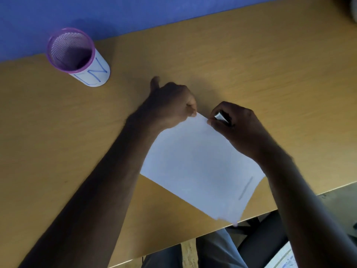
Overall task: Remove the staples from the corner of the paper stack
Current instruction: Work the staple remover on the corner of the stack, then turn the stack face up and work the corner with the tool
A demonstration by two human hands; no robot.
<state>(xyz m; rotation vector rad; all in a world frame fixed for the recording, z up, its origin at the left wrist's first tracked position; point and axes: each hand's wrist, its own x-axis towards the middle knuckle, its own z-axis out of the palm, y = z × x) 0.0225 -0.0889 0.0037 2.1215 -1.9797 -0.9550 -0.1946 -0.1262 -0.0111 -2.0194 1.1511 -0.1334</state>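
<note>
A white paper stack [199, 167] lies at an angle on the wooden desk [251, 74], its near corner reaching the desk's front edge. My left hand [170, 103] pinches the stack's far corner between its fingers. My right hand [237, 126] is closed around a small dark and silver tool, a staple remover [221, 117], whose tip sits at the same far edge of the paper. The staples themselves are hidden by my fingers.
A purple mesh pen cup [77, 57] with a white label stands at the desk's far left, near the blue wall [96, 14]. Below the desk's front edge are my legs [218, 248] and a chair.
</note>
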